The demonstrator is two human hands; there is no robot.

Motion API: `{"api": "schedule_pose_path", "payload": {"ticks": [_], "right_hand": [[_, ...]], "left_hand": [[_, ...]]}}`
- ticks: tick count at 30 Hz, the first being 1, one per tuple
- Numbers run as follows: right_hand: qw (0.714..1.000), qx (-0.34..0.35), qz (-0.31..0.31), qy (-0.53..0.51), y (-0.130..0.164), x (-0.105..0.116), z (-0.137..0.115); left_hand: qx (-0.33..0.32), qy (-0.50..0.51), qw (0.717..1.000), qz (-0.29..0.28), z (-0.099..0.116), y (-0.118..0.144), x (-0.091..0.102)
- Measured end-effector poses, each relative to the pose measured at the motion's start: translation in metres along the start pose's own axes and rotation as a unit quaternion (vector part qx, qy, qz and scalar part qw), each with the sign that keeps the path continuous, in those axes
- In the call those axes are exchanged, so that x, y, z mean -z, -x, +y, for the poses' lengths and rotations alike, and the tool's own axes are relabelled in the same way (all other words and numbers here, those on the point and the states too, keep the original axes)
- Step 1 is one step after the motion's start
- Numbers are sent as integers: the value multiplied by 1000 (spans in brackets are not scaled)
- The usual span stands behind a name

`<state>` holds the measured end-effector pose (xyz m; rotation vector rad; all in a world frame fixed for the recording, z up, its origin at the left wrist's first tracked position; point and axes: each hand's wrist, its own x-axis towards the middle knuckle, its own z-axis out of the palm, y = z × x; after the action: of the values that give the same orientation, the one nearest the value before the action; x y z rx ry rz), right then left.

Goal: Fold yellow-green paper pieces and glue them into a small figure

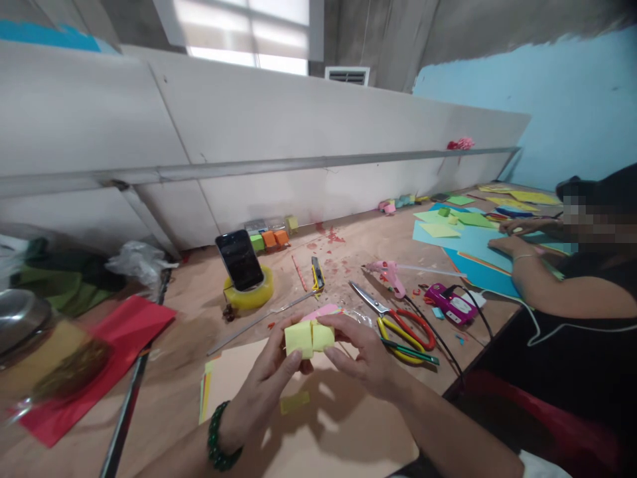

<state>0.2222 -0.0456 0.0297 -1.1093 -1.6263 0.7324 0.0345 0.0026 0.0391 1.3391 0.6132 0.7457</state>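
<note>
Between my hands is a pale yellow folded-paper box (299,340), with a dark seam separating its left block from its right one. My left hand (271,372), wearing a green bead bracelet, is closed on the left block, thumb across its front. The fingers of my right hand (361,348) pinch the right block from above and below. Beneath them lies a stack of peach paper (348,431) with a small yellow strip (295,403) on it. Some fingertips behind the box are hidden.
Right of my hands lie scissors (405,325), a green pen (411,352), a pink glue gun (391,275) and a purple device (450,304). Ahead are a box cutter (317,273), a ruler (263,322) and a phone (239,259) on a tape roll (251,292). A co-worker's arm (537,272) is at right.
</note>
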Motion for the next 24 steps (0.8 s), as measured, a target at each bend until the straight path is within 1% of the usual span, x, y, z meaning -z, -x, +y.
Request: {"api": "schedule_pose_path", "payload": {"ticks": [5,13,17,24], "right_hand": [[1000,-5,7,-13,1,-2,2],[999,-2,34,4,-1,-5,0],[999,-17,35,-3,-1,-6,0],[999,-33,30,-29,-1,-7,1]], "left_hand": [[-16,-12,1000,-3,0,0,-2],[-15,-25,999,-16,3,1,-4],[-13,-18,1000,-9,4,1,-5],[-17,-17,1000,-18,0,1,-4]]}}
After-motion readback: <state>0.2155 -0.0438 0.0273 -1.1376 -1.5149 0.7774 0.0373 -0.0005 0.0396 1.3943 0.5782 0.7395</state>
